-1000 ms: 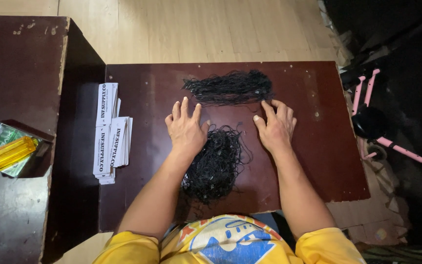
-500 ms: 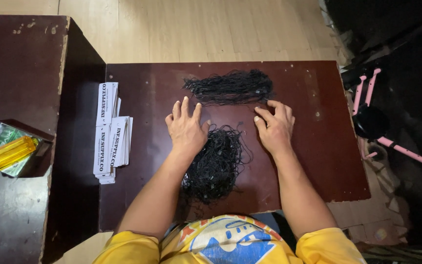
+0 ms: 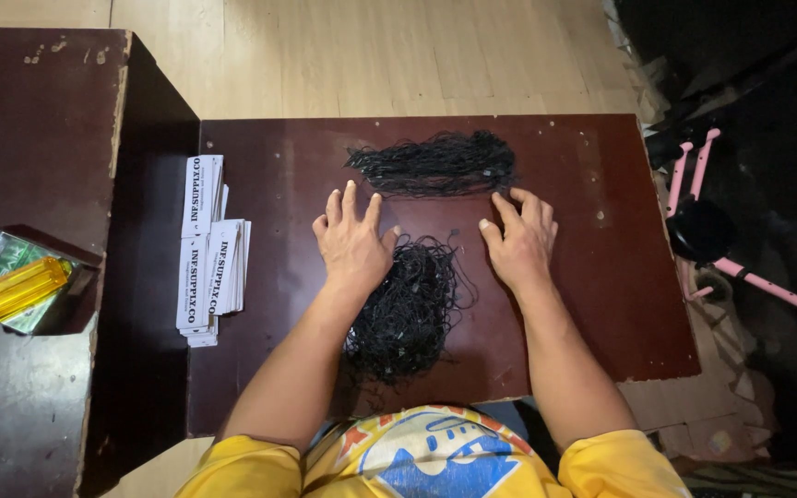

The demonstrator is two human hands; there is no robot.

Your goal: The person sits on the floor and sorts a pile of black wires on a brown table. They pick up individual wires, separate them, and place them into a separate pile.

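we sort black cords on the dark table.
left hand rests flat, fingers spread, on the loose tangle; right hand, released, fingertips the straightened bundle near the far edge; next we judge a single strand needs pinching.

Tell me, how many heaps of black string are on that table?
2. One tidy bundle lies at the far edge, just beyond the fingertips. One tangled heap sits nearer, between the left hand and right hand.
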